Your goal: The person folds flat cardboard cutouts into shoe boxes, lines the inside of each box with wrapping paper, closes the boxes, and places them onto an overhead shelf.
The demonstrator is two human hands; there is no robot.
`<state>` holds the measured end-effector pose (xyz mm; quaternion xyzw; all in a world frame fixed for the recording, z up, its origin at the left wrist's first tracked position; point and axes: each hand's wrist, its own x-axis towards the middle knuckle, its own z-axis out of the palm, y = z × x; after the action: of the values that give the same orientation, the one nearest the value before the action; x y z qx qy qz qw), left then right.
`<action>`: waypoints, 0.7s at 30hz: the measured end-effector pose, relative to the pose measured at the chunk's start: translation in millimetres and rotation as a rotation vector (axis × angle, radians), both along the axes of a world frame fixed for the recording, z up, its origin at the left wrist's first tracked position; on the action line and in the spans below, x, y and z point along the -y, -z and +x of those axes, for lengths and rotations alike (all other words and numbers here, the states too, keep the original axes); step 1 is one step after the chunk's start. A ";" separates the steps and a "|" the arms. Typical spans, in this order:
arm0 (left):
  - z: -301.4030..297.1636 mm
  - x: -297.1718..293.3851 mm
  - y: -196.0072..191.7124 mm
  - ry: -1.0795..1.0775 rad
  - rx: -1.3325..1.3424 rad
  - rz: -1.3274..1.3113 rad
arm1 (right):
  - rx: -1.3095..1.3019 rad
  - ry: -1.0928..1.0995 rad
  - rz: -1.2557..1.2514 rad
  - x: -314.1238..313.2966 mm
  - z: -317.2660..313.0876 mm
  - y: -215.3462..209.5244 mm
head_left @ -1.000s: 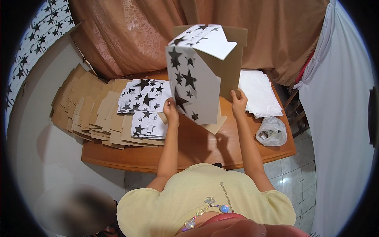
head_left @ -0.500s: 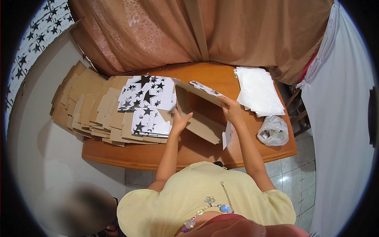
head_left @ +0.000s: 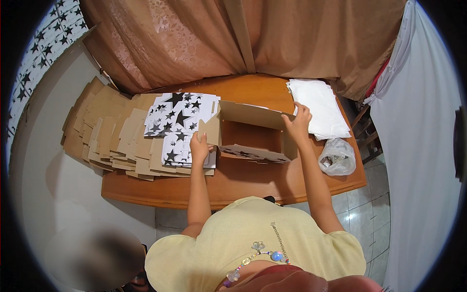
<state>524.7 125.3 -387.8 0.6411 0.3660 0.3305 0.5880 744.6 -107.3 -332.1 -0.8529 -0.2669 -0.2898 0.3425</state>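
Now hands: left hand (head_left: 199, 147) and right hand (head_left: 298, 119) pinching opposite edges of open box (head_left: 250, 132); bare table (head_left: 253, 182) in front.

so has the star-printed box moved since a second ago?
Yes. The box was held upright above the wooden table; now it lies open on it, between the left hand and right hand.

One second ago the star-printed box (head_left: 253, 134) stood upright on the counter (head_left: 233, 182), held high between both hands. Half a second ago it was tipped over, partly collapsed. It now lies flat with its open brown inside facing up. The left hand (head_left: 199, 147) has dropped to the box's left flap; the right hand (head_left: 297, 120) has moved out to its far right corner.
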 end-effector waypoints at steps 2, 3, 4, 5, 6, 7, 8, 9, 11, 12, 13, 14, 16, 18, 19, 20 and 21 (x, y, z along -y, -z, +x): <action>-1.4 -3.7 4.8 0.002 -0.016 0.026 | -0.007 -0.139 0.057 -1.9 -17.6 -5.2; -0.8 -6.2 8.1 0.009 -0.030 0.054 | -0.327 -0.355 0.060 -1.9 -25.0 -7.5; -1.4 -8.2 11.7 0.011 -0.031 0.053 | -0.649 -0.570 0.061 -0.4 -30.0 -7.6; -2.7 -10.1 15.3 0.007 -0.060 0.074 | -0.650 -0.568 0.061 0.1 -30.0 2.4; -0.3 -9.9 16.3 0.013 -0.089 0.099 | -0.646 -0.495 -0.119 1.9 -26.2 18.0; -0.4 -8.6 16.8 0.016 -0.090 0.098 | -0.641 -0.426 -0.300 2.9 -27.1 24.8; -1.5 -6.8 17.6 0.019 -0.118 0.105 | -0.643 -0.423 -0.299 7.4 -29.5 31.9; -4.8 -5.9 18.4 0.016 -0.146 0.110 | -0.546 -0.249 -0.397 10.7 -36.3 34.9; -8.5 -11.0 30.2 0.002 -0.119 0.088 | -0.446 -0.079 -0.492 13.0 -38.7 40.2; -9.0 -9.7 30.1 -0.004 -0.092 0.066 | -0.385 -0.058 -0.534 17.8 -35.3 44.6; -9.6 -9.3 29.6 -0.002 -0.093 0.064 | -0.323 -0.037 -0.576 21.9 -32.6 48.8; -9.7 -10.3 28.5 -0.011 -0.186 0.102 | -0.325 -0.036 -0.577 24.3 -30.1 53.2; -5.9 -4.4 15.9 -0.013 -0.280 0.140 | -0.503 0.001 -0.587 26.4 -25.2 54.3; -0.7 8.1 5.4 -0.175 -0.597 0.668 | -0.516 0.015 -0.577 25.2 -18.0 61.5; 3.0 5.2 12.8 -0.171 -0.577 0.676 | -0.526 0.027 -0.566 23.1 -15.2 65.2; 2.6 3.9 13.5 -0.177 -0.580 0.673 | -0.525 0.020 -0.569 21.2 -12.8 68.9; 6.4 7.8 6.1 -0.052 -0.698 0.809 | -0.515 0.038 -0.544 21.2 -9.2 72.2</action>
<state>531.1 117.5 -393.9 0.8790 0.3992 0.2268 0.1289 735.5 -128.5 -404.2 -0.9625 -0.2231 0.0095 0.1540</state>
